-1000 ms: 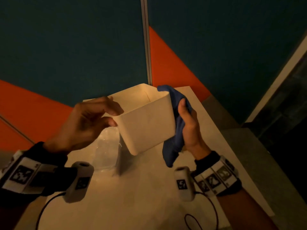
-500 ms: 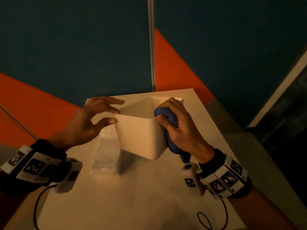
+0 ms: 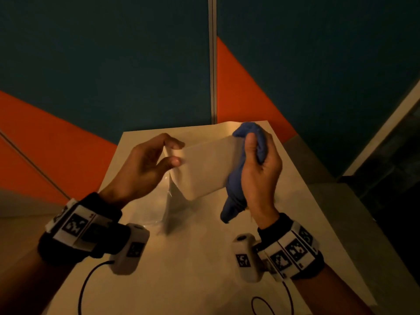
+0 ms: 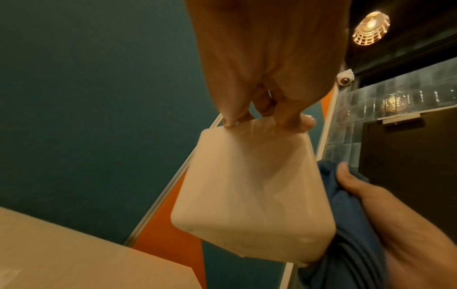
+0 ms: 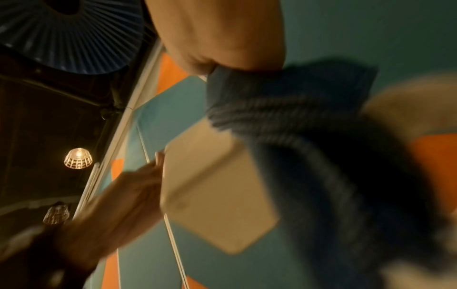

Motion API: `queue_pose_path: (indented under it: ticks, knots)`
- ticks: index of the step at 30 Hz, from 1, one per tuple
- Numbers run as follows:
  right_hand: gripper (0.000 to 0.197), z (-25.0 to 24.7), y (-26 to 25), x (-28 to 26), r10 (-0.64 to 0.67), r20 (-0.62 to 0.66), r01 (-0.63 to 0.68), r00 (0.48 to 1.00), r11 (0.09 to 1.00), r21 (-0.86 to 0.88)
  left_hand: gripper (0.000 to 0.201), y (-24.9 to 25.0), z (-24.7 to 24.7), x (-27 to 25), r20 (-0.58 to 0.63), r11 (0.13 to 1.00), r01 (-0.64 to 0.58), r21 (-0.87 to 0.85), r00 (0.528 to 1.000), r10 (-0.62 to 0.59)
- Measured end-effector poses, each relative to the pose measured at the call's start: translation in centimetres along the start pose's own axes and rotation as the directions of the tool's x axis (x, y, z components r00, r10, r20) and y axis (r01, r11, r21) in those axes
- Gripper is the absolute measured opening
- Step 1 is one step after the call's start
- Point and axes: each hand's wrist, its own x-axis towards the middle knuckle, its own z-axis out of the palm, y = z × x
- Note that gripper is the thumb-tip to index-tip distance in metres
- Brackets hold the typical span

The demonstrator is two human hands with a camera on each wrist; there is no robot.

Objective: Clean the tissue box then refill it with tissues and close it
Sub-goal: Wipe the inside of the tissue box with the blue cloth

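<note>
A white open-topped tissue box [image 3: 205, 169] [image 4: 252, 197] [image 5: 215, 193] hangs tilted above the table. My left hand [image 3: 159, 155] [image 4: 262, 115] pinches its left rim between thumb and fingers. My right hand [image 3: 259, 164] grips a bunched blue cloth [image 3: 241, 178] [image 4: 346, 224] [image 5: 309, 136] and holds it against the box's right side and top right corner. The cloth's tail hangs below the hand. The box's inside is hidden from the head view.
A clear plastic pack [image 3: 156, 208] lies on the white table [image 3: 193, 269] under the box. A teal and orange wall [image 3: 136, 64] stands right behind the table. Black cables [image 3: 91, 280] trail near the front edge. The table's right edge drops to a dark floor.
The box has tipped so its opening faces away from me. My right hand with the cloth has come off the rim and now lies along the box's right side.
</note>
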Motion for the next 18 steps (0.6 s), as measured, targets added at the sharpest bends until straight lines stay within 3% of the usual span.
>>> queue_pose_path:
  ticks: [2, 4, 7, 10, 12, 15, 16, 18]
  knots:
    - [0.026, 1.0, -0.2, -1.5, -0.119, -0.053, 0.117, 0.991, 0.992, -0.045, 0.020, 0.1, 0.4, 0.3, 0.003, 0.996, -0.014, -0.084, 1.000, 0.014]
    - [0.042, 2.4, -0.1, -3.9, -0.277, 0.105, 0.293, 0.955, 0.934, -0.205, 0.027, 0.1, 1.1, 0.7, -0.007, 0.990, -0.044, -0.133, 0.999, 0.044]
    - [0.054, 3.6, 0.8, -6.6, -0.344, 0.376, 0.497, 0.861, 0.727, -0.473, 0.025, -0.2, 1.4, 1.0, 0.003, 0.974, -0.075, -0.215, 0.997, 0.077]
    - [0.056, 3.4, 2.0, -6.6, -0.408, 0.458, 0.610, 0.790, 0.600, -0.518, 0.025, -0.4, 0.7, 0.6, 0.035, 0.981, -0.079, -0.178, 0.996, 0.086]
    - [0.053, 3.0, 2.5, -5.5, -0.379, 0.399, 0.549, 0.835, 0.631, -0.548, 0.025, -0.4, 0.1, 0.2, 0.047, 0.988, -0.077, -0.132, 0.995, 0.084]
    - [0.057, 2.7, 2.4, -3.6, -0.206, 0.182, 0.273, 0.961, 0.784, -0.557, 0.027, -0.5, -0.4, 0.0, 0.035, 0.990, -0.060, -0.131, 0.997, 0.065]
    - [0.059, 2.8, 2.3, -3.6, -0.179, 0.167, 0.243, 0.970, 0.790, -0.562, 0.027, -0.6, -0.4, 0.0, 0.025, 0.989, -0.061, -0.134, 0.998, 0.065]
    - [0.059, 3.3, 2.2, -4.4, -0.226, 0.253, 0.335, 0.941, 0.740, -0.584, 0.026, -0.8, -0.2, 0.0, 0.005, 0.988, -0.064, -0.141, 0.998, 0.066]
